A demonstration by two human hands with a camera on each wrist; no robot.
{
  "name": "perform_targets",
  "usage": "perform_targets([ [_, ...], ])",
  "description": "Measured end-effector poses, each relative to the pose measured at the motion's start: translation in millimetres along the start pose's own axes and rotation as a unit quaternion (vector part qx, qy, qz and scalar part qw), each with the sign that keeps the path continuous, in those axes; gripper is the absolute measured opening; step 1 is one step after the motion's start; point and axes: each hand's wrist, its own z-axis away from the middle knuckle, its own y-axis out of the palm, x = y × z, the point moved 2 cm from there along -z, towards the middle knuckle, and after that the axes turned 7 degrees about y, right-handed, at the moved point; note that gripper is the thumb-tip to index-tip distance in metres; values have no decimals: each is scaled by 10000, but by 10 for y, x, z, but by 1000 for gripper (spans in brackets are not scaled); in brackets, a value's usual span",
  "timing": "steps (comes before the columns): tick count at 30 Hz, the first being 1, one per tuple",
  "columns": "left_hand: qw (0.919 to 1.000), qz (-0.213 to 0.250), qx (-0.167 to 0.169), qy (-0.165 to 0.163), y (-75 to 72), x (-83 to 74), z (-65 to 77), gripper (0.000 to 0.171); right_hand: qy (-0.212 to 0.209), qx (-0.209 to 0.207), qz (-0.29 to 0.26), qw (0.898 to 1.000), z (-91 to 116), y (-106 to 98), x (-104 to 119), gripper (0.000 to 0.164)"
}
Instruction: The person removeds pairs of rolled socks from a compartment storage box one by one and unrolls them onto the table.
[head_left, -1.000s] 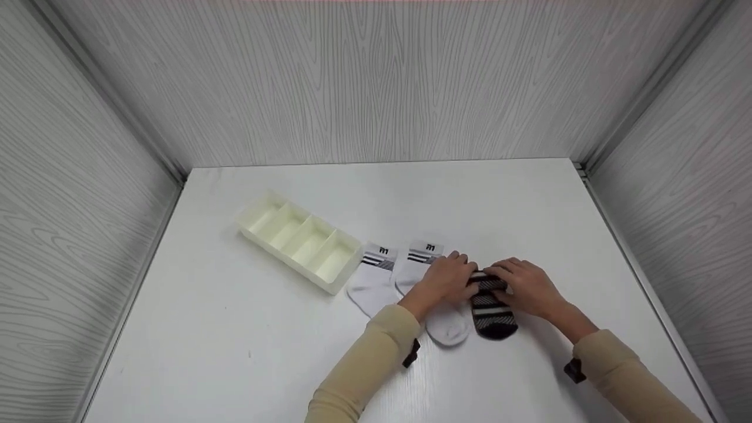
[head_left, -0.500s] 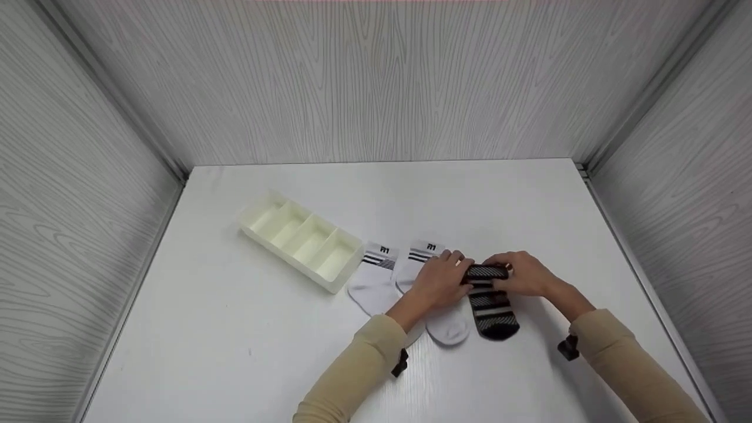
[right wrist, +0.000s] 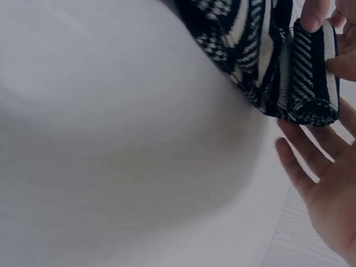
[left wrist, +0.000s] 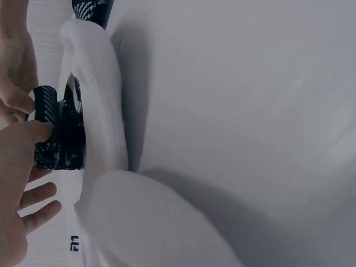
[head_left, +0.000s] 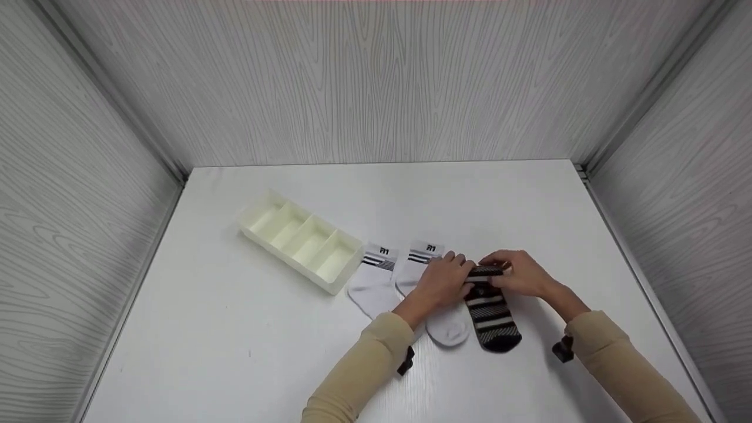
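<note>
A black, grey and white striped sock [head_left: 495, 323] lies on the table, its far end wound into a thick roll [right wrist: 311, 72]. My left hand [head_left: 443, 281] grips the roll's left end, thumb on the near side. From the right, my right hand [head_left: 523, 275] pinches the other end between thumb and fingers, its remaining fingers spread beneath, as the right wrist view shows. The striped sock's toe points toward me, flat on the table. White socks with striped cuffs lie just left; one white sock [head_left: 449, 329] is partly covered by my left hand and forearm.
Another white sock [head_left: 371, 289] lies further left, near the corner of a cream tray [head_left: 294, 262] divided into several compartments. Grey wood-grain panels [head_left: 376, 82] stand behind the white table [head_left: 235, 352] and at both sides.
The striped sock's far end has been turned over into a roll between both hands. Its toe has shifted slightly toward me, and my right hand has moved a little away and left.
</note>
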Motion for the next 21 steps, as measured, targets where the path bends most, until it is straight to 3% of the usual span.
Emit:
perform_targets([
  [2,9999,100,111,-45,1,13,-25,38,-320,-490,395,9975,71,8,0,34],
  [4,9996,178,215,-87,0,27,-54,38,-741,-999,834,9887,139,18,4,33],
  [10,9992,68,376,-72,9,68,-142,37,-2011,-2230,1692,9387,301,88,27,41],
  [12,9992,18,389,-28,15,85,-170,37,-2208,-2390,1862,9270,337,119,19,45],
  [14,9992,7,405,0,26,100,-192,37,-2261,-2430,2001,9219,359,154,1,48],
  [21,9987,58,501,-53,54,133,-231,40,-2086,-2357,2442,9172,315,225,-50,49],
])
